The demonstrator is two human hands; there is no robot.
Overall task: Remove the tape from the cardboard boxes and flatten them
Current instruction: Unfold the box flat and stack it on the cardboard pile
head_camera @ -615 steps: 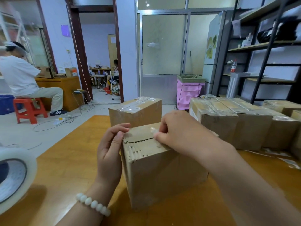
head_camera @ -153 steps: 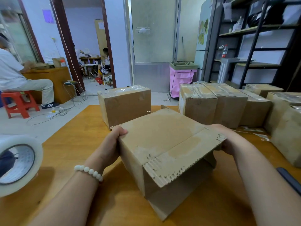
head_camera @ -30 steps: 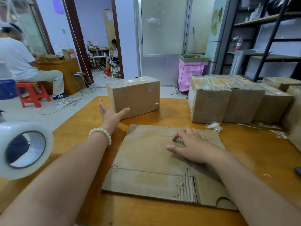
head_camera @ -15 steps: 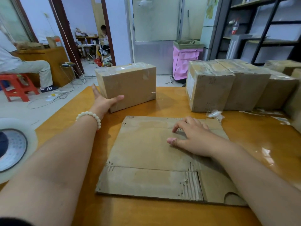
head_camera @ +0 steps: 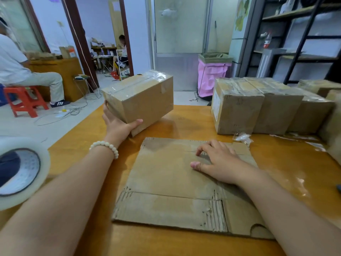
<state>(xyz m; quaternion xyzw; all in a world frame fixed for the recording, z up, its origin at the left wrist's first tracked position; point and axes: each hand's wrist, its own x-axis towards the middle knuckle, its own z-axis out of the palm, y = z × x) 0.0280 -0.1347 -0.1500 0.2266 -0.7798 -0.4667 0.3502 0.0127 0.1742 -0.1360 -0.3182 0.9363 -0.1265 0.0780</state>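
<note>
left hand (head_camera: pixel 118 124): fingers and thumb are gripping the near-left corner of the taped box (head_camera: pixel 145 97), tilted at the surface's (head_camera: pixel 193 119) far left | right hand (head_camera: pixel 219 163): loosely bent fingers (head_camera: pixel 203 150) are resting on the flattened box (head_camera: pixel 166 182), lying flat mid-surface

The flattened box (head_camera: pixel 166 182) lies on the table (head_camera: pixel 184 244), with the right hand (head_camera: pixel 219 163) resting on its far right part. Behind it to the left sits a taped box (head_camera: pixel 147 100), the left hand (head_camera: pixel 118 126) gripping its near end. Behind it to the right stands a row of boxes (head_camera: pixel 238 108). A tape roll (head_camera: pixel 20 172) is well off to its left.
</note>
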